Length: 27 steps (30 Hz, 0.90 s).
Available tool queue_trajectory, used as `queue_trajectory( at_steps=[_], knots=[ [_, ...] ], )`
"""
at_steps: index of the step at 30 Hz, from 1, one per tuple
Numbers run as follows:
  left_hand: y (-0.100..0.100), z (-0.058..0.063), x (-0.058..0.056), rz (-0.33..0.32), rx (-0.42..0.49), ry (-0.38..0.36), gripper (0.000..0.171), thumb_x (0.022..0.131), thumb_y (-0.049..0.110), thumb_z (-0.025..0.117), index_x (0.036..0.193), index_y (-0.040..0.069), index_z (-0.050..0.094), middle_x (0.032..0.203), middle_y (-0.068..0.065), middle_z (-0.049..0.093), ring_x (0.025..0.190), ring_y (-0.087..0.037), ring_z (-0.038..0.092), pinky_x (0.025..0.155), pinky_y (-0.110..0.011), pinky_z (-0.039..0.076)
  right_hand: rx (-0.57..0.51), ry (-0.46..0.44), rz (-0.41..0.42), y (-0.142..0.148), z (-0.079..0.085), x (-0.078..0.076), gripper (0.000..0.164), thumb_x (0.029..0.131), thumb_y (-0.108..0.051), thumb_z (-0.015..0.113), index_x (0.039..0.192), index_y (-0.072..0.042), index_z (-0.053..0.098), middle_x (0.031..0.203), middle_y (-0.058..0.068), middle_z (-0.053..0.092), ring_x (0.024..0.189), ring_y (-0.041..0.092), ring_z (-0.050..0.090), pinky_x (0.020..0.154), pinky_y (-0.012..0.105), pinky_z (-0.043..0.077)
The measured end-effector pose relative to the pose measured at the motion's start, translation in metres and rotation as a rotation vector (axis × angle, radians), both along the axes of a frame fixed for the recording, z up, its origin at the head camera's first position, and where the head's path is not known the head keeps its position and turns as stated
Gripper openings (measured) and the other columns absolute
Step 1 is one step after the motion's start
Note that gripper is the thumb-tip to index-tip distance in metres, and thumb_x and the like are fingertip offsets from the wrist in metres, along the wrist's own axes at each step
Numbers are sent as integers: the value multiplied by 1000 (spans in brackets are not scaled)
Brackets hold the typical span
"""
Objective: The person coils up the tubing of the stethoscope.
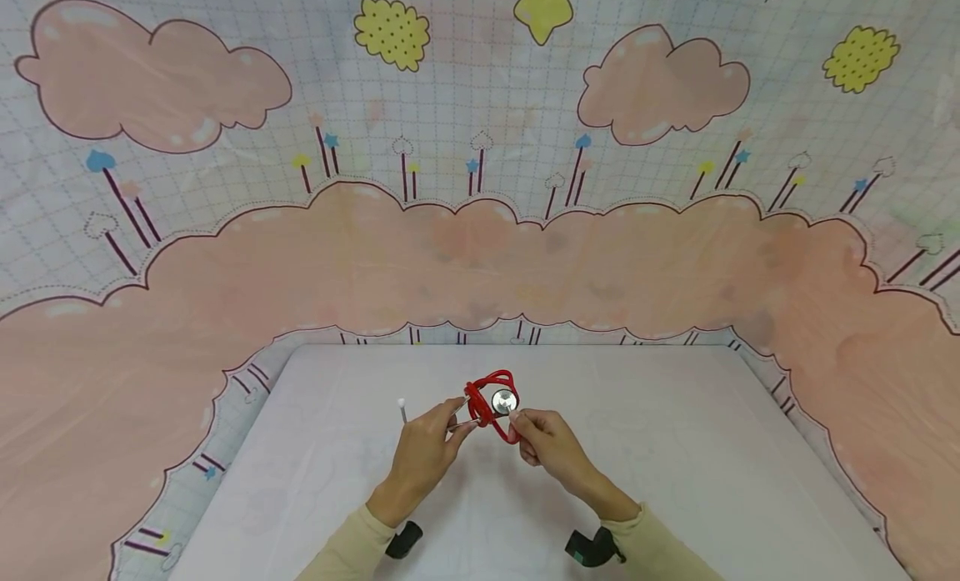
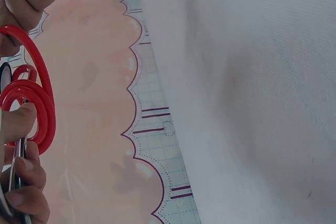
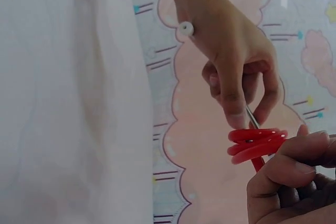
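Observation:
A stethoscope with red tubing (image 1: 477, 404) is held above the table, its tube wound in several loops. My left hand (image 1: 422, 454) grips the metal ear tubes (image 2: 20, 153) just below the coil, its thumb lying against the loops in the left wrist view. One white ear tip (image 1: 401, 403) sticks out beyond that hand and also shows in the right wrist view. At the coil's right side, my right hand (image 1: 557, 449) pinches near the round silver chest piece (image 1: 504, 401) and a loop of tubing. Its fingertips are partly hidden.
A white-covered table (image 1: 660, 456) lies under both hands. Patterned cloth (image 1: 480, 264) with clouds and stripes hangs behind and around it. Dark wrist devices (image 1: 592, 549) are strapped beneath both forearms.

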<state>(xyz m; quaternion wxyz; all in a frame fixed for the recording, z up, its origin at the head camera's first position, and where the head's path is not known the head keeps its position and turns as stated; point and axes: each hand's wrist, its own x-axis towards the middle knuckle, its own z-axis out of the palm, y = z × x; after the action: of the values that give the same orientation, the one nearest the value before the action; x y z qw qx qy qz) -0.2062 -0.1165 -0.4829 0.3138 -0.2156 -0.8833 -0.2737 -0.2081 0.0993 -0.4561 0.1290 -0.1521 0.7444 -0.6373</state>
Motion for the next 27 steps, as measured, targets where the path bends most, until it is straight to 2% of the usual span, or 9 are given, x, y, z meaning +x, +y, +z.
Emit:
queue_trajectory(
  at_steps=[8, 14, 17, 23, 27],
  knots=[
    [3, 0, 3, -24, 14, -14, 41, 79, 20, 82, 114, 7, 67, 74, -1, 69, 60, -8, 58, 58, -17, 52, -12, -11, -47, -5, -2, -1, 39, 103, -26, 51, 97, 11, 60, 63, 2, 44, 53, 9, 41, 49, 17, 37],
    [4, -1, 3, -35, 7, -8, 39, 79, 20, 82, 113, 7, 67, 71, 2, 65, 59, -5, 54, 55, -14, 48, 8, 29, -101, -9, -3, -2, 36, 103, -24, 52, 92, 9, 61, 61, 2, 43, 51, 9, 40, 47, 18, 35],
    [4, 0, 3, -39, 6, -2, 40, 79, 21, 81, 114, 7, 67, 72, 2, 67, 60, -6, 56, 56, -15, 49, 85, 134, -156, -10, -4, -1, 31, 101, -24, 55, 90, 3, 67, 61, 1, 46, 52, 7, 42, 47, 18, 36],
    [6, 4, 5, -53, -19, 7, 41, 79, 19, 82, 115, 7, 67, 79, -2, 72, 64, -9, 64, 60, -19, 54, 326, 504, -327, -14, -5, 4, 17, 94, -19, 67, 89, -5, 76, 56, -7, 50, 51, 3, 41, 44, 18, 35],
    [7, 6, 6, -48, -62, 15, 41, 79, 22, 81, 113, 6, 67, 82, -3, 73, 66, -10, 68, 61, -20, 56, 386, 603, -389, -16, -4, 4, 14, 91, -16, 71, 86, -3, 76, 54, -9, 48, 49, 1, 37, 44, 17, 32]
  ],
)
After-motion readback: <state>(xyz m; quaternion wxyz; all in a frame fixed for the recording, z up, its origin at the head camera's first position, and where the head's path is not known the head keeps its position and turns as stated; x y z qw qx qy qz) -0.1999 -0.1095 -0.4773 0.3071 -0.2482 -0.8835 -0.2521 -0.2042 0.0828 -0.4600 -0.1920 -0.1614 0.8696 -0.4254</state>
